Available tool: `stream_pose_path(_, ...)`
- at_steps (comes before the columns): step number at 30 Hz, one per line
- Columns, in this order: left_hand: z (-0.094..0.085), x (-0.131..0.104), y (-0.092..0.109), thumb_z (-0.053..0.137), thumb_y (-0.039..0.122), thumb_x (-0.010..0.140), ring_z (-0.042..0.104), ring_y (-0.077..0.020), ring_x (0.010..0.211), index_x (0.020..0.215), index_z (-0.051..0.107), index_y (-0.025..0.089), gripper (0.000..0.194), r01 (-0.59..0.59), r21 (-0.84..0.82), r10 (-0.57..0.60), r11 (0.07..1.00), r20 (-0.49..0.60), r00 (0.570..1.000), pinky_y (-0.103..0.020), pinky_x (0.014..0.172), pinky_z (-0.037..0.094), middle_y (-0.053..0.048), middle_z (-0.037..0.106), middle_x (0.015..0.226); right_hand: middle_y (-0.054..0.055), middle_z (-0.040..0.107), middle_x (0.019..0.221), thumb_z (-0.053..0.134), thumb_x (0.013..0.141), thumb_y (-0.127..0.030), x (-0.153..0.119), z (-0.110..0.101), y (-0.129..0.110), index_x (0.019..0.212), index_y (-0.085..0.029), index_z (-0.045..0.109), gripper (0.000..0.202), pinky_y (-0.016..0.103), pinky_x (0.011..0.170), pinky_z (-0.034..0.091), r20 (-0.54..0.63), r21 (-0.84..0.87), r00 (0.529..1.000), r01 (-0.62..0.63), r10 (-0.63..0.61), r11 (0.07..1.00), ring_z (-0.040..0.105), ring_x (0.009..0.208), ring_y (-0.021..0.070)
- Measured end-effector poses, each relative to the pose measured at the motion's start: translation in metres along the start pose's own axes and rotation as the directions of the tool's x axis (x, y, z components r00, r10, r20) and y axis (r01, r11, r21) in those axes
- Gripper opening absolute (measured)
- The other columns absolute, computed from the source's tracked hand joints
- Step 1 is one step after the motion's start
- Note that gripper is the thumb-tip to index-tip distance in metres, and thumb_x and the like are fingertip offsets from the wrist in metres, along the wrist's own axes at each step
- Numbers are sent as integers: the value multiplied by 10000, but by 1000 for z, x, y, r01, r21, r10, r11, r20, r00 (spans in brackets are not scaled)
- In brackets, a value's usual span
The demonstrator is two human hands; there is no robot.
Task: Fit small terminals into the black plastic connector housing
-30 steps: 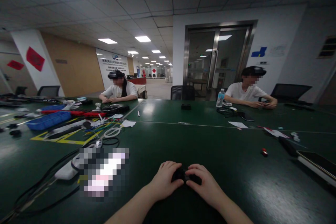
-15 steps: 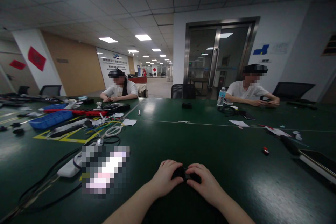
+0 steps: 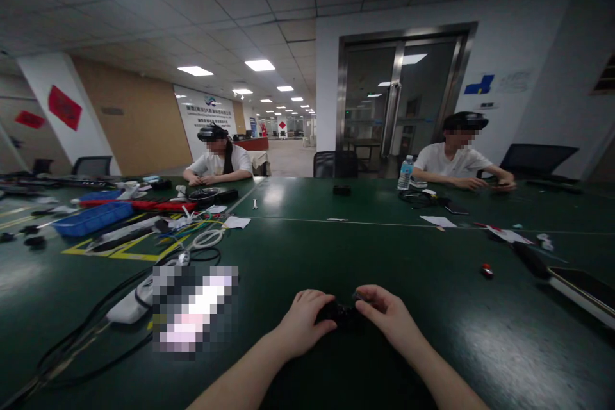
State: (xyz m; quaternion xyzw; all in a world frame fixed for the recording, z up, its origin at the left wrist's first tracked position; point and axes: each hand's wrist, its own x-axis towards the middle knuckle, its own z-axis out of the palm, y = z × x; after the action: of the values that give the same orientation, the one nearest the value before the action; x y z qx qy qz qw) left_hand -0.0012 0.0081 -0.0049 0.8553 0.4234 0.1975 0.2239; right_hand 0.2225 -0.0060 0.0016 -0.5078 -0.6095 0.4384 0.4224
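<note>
On the green table point(image 3: 269, 256), close to me, lies a small black object point(image 3: 343, 312). My left hand point(image 3: 306, 323) grips its left side between thumb and fingers. Just to the right, my right hand point(image 3: 384, 314) pinches a small dark piece point(image 3: 358, 296) at its fingertips, held slightly above the black object's right end. The details of both dark items are too dim to make out.
A power strip point(image 3: 129, 307) with cables and a blurred bright rectangle point(image 3: 196, 311) lie left. Further off are a blue tray point(image 3: 93, 219) and a water bottle point(image 3: 405, 173). A small red object point(image 3: 487, 270) is right. Two people sit across the table.
My right hand has moved a little up and right, away from the black object, with a small dark piece at its fingertips. My left hand has stayed put.
</note>
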Motion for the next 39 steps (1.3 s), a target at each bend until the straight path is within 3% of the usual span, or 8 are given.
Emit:
stream_pose_path(8,-2,-1,2,596,337,802,448,-230,1146,1222,494,242,442,-7,-1,7,1000,-14,1000,-397,1009,294,-45,551,1203,46,656,1057,728,637,-425,-5,-5,-13,1030,-241,641,443,362,884,437,-108,294,984,-108,145,950,558,1051,248)
stream_pose_path(21,-4,-2,6,555,326,824,443,-228,1153,1225,488,228,418,-2,1,2,1000,-1,1000,-394,1016,284,-55,541,1213,24,689,860,732,641,-328,-5,-9,-21,907,-237,672,288,308,668,501,-189,663,939,-94,288,743,630,782,196)
stream_pose_path(28,-4,-1,3,575,333,821,434,-221,1158,1230,486,235,430,21,4,-21,1000,13,1000,-379,1021,282,-44,537,1217,-11,676,809,769,604,-295,-4,-15,-22,853,-244,674,271,234,605,488,-182,758,928,-78,325,648,605,715,136)
stream_pose_path(34,-4,-1,0,567,343,828,421,-236,1165,1238,482,253,429,37,-10,-37,999,26,999,-407,1016,291,-42,524,1230,12,675,869,719,654,-356,-2,-19,-21,864,-250,661,242,292,641,497,-220,717,928,-55,301,695,621,791,192)
stream_pose_path(39,-5,-3,0,557,363,833,404,-243,1183,1255,466,270,442,57,-27,-55,998,44,997,-414,1007,303,-36,510,1249,-4,661,852,717,664,-354,-2,-19,-19,869,-265,659,231,287,645,494,-214,732,930,-51,300,679,607,760,175)
